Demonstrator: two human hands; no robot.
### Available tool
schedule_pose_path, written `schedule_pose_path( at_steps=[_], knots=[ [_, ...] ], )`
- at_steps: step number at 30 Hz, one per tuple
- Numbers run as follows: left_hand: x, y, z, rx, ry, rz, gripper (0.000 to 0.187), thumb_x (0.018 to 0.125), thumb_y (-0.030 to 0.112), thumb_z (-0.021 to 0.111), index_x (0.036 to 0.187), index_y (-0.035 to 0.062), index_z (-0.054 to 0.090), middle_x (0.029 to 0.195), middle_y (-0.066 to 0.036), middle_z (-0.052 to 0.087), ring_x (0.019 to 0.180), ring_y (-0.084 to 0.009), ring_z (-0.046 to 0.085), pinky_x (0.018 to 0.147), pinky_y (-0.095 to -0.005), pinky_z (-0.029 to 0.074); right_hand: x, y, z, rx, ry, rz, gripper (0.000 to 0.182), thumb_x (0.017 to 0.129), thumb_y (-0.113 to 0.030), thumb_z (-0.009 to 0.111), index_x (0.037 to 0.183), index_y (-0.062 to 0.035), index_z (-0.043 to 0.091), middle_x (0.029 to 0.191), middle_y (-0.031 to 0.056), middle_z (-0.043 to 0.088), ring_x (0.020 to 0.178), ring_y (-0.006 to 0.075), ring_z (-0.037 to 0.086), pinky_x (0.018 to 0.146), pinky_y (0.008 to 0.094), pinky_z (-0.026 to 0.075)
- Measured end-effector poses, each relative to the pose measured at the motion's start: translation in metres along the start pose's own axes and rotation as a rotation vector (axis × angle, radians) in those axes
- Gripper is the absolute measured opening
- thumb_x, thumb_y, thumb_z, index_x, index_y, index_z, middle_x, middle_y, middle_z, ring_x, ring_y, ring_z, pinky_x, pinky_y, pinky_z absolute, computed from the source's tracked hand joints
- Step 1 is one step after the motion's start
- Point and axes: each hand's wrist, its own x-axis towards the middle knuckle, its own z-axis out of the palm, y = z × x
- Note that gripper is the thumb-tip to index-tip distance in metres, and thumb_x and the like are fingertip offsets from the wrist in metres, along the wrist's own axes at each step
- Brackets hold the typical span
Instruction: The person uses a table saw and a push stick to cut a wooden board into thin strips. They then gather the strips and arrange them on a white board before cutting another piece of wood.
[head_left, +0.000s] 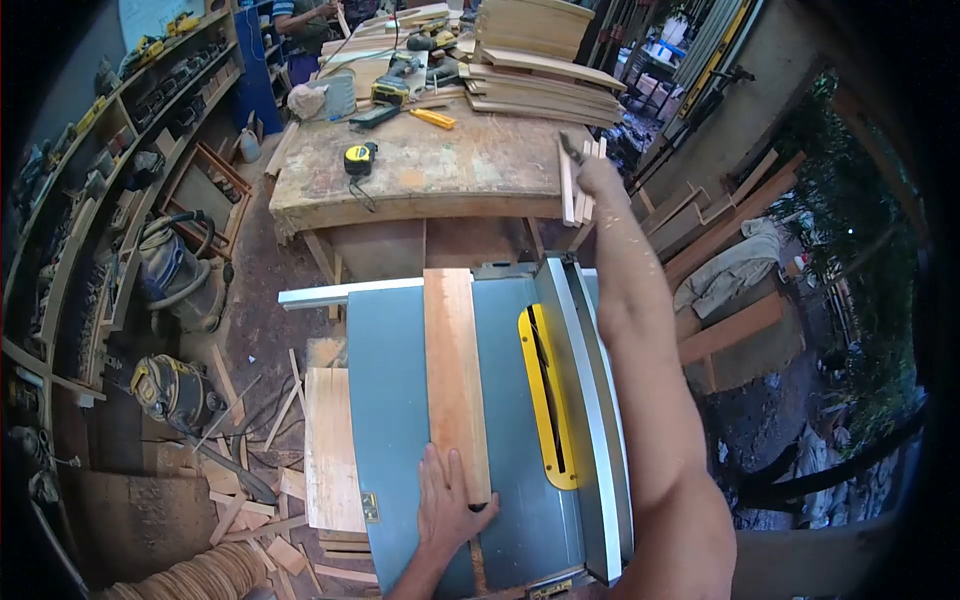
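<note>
The yellow-and-black tape measure point(360, 158) is bearing a label too small to read; the left hand point(450, 508) is pressing, fingers spread, on the long brown wooden board point(452, 370) lying on the grey saw table point(390, 400), while the outstretched right hand point(598, 180) is touching thin pale wooden strips point(568, 195), its grip unclear

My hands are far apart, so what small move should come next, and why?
Probably bring your right hand from the thin strips to the board: only your left hand touches it, and it lies apart from the fence.
</note>
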Motion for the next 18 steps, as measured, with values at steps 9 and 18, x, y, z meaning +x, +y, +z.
schedule_pose_path(
  at_steps=[9,18],
  knots=[
    [-0.004,0.002,0.003,0.074,0.14,0.001,0.1,0.07,0.035,0.078,0.149,-0.0014,0.03,0.145,-0.042,0.025,0.138,-0.0565,0.023,0.114,-0.0559,0.027,-0.086,0.023,-0.144,-0.063,0.005,-0.07,0.049,0.083,-0.01,0.055,0.132,-0.0116,0.058,0.117,0.0239,0.065,0.11,0.0384,0.063,0.093,0.0475,0.051],
    [-0.216,0.029,-0.037,-0.088,0.098,-0.355,0.119,0.06,0.034,0.083,0.15,-0.0084,0.017,0.133,-0.033,0.036,0.121,-0.0479,0.041,0.105,-0.0535,0.036,-0.389,0.03,-0.286,0.257,0.169,-0.332,0.048,0.089,-0.001,0.049,0.136,-0.0058,0.054,0.095,0.0331,0.063,0.091,0.0452,0.065,0.078,0.0504,0.05]
  ],
)
